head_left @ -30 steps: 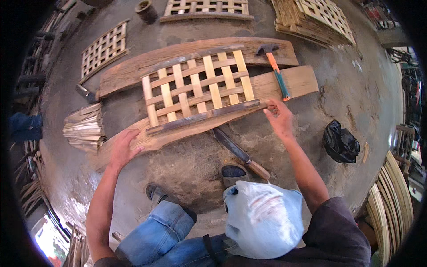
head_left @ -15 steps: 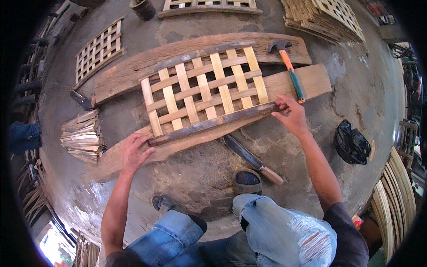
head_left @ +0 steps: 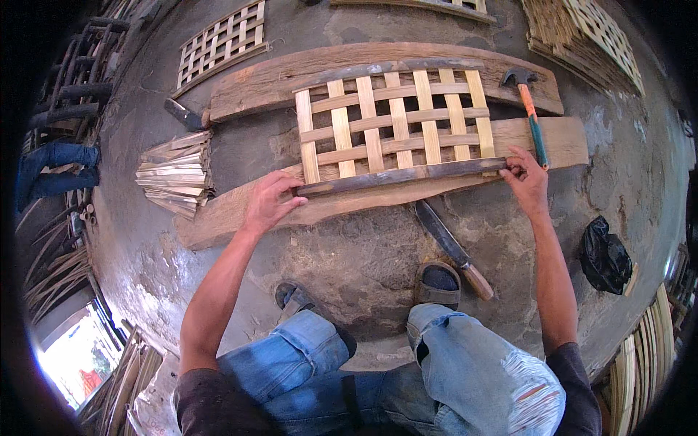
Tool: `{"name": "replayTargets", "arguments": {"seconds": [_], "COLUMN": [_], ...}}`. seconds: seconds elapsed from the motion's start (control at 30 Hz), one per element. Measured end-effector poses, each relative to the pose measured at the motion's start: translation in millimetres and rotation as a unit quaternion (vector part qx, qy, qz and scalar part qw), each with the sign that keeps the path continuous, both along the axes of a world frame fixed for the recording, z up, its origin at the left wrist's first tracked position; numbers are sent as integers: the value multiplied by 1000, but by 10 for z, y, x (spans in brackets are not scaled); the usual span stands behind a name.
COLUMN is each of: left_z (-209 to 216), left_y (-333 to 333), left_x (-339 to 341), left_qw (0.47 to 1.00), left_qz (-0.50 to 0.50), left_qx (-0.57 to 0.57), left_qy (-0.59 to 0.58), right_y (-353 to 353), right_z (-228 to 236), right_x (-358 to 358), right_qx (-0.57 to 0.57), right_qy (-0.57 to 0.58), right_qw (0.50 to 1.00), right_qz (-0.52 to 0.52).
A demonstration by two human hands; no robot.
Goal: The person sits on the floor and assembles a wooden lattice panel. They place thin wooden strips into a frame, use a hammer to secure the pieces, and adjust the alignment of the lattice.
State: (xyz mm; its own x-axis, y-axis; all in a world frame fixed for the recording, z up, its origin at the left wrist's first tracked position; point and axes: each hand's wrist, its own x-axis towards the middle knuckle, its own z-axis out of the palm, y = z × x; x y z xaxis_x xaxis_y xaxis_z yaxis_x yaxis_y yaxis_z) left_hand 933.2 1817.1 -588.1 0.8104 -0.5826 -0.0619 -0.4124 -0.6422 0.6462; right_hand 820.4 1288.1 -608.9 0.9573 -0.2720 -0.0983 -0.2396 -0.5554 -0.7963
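Note:
A woven lattice panel of pale bamboo strips (head_left: 429,149) lies across two wooden planks, with a dark rail (head_left: 401,176) along its near edge. My left hand (head_left: 270,203) grips the rail's left end, fingers above and thumb on the near side. At the opposite end, my right hand (head_left: 528,183) pinches the rail between thumb and curled fingers. Just beyond the right hand rests a claw hammer (head_left: 533,120) with an orange and teal handle, its head on the far plank (head_left: 269,86). The near plank (head_left: 233,211) passes beneath the rail.
A large knife (head_left: 447,240) with a wooden handle lies on the floor before my feet. Cut strips (head_left: 174,173) are bundled at left, near another blade (head_left: 183,114). A finished lattice (head_left: 222,45) stands far left; stacked panels (head_left: 574,43) far right. A black plastic bag (head_left: 605,256) sits at right.
The whole view has shifted, so the panel, planks and tools appear farther right and more level. Both hands stay at the rail's ends; the right fingers are curled more tightly.

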Motion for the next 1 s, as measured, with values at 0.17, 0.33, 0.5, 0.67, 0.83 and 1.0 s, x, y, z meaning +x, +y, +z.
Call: {"name": "replayTargets", "arguments": {"seconds": [0.17,0.33,0.5,0.67,0.83,1.0], "left_z": [-72,-125,-22,110,73,95], "left_y": [-15,2,-24,-92,-82,-88], "left_x": [15,-26,-67,-54,-60,-71], "left_qw": [1000,999,998,999,997,998], "left_qz": [2,-2,56,34,74,60], "left_qx": [-11,-26,-25,-31,-6,-20], "left_qy": [22,-19,5,-11,7,14], "right_y": [-64,-10,65,28,33,54], "right_z": [-60,68,174,215,220,266], "right_x": [-5,32,122,109,69,96], "right_qx": [2,-60,35,32,28,13], "right_qy": [-17,4,27,21,17,22], "right_qw": [1000,997,999,999,999,999], "right_qz": [14,41,-4,-4,17,30]}}
